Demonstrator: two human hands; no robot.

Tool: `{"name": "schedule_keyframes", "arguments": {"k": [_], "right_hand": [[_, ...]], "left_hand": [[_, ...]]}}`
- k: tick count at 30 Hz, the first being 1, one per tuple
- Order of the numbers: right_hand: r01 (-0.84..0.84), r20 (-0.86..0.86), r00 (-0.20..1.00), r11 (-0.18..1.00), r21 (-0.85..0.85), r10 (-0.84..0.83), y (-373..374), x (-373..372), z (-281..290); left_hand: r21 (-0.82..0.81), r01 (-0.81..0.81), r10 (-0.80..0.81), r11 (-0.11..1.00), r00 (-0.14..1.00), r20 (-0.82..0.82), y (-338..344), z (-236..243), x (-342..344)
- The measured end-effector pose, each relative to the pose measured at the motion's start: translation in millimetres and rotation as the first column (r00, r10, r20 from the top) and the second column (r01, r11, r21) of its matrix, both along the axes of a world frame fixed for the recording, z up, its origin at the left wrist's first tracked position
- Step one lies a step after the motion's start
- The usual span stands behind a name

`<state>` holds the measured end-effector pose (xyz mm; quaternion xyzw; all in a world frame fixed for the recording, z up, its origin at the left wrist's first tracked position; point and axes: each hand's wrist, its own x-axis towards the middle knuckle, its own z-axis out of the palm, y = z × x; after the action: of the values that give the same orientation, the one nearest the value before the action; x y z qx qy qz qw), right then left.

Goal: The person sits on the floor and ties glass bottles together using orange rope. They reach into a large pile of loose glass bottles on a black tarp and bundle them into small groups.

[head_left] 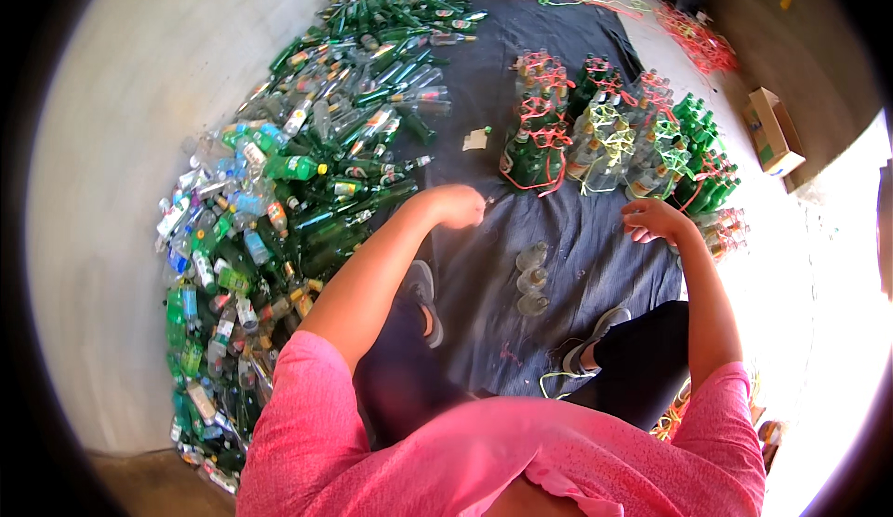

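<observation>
My left hand (456,207) is held above the dark sheet with its fingers curled in. Anything inside it is too small or hidden to make out. My right hand (651,220) hovers further right, near the tied bottles, its fingers bent loosely apart with nothing visible in them. Between and below both hands, three clear glass bottles (532,280) stand upright in a short row. Just beyond my hands, green bottles (532,161) are bound with red cord, and clear bottles (606,150) beside them with yellow-green cord.
A large heap of loose bottles (326,164) lies along the pale wall on the left. Loose red cord (698,41) and an open cardboard box (774,134) are at the far right. A small cardboard scrap (475,139) rests on the dark sheet (465,285).
</observation>
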<state>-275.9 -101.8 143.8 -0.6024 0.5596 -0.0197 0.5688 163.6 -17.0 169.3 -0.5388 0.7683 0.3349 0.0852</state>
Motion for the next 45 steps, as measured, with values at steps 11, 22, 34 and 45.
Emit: {"name": "schedule_keyframes", "arguments": {"k": [11,22,34,45], "right_hand": [[0.05,0.065,0.996,0.997,0.063,-0.055,-1.9,-5.7,-4.9],[0.081,0.003,0.997,0.994,0.071,-0.081,-4.0,-23.1,-16.1],[0.124,0.05,0.99,0.984,0.125,-0.131,16.5,-54.2,-22.6],[0.159,0.056,0.984,0.98,0.119,-0.166,22.9,-61.1,-30.5]], "left_hand": [[-0.078,0.158,-0.153,0.984,0.986,0.068,-14.4,-36.7,20.9],[0.07,-0.171,0.163,0.983,0.981,0.104,-12.0,-10.8,22.1],[-0.266,-0.843,0.445,0.468,0.485,-0.753,48.3,31.1,160.0],[-0.574,-0.517,0.76,0.635,0.552,0.344,471.5,-332.1,224.7]]}}
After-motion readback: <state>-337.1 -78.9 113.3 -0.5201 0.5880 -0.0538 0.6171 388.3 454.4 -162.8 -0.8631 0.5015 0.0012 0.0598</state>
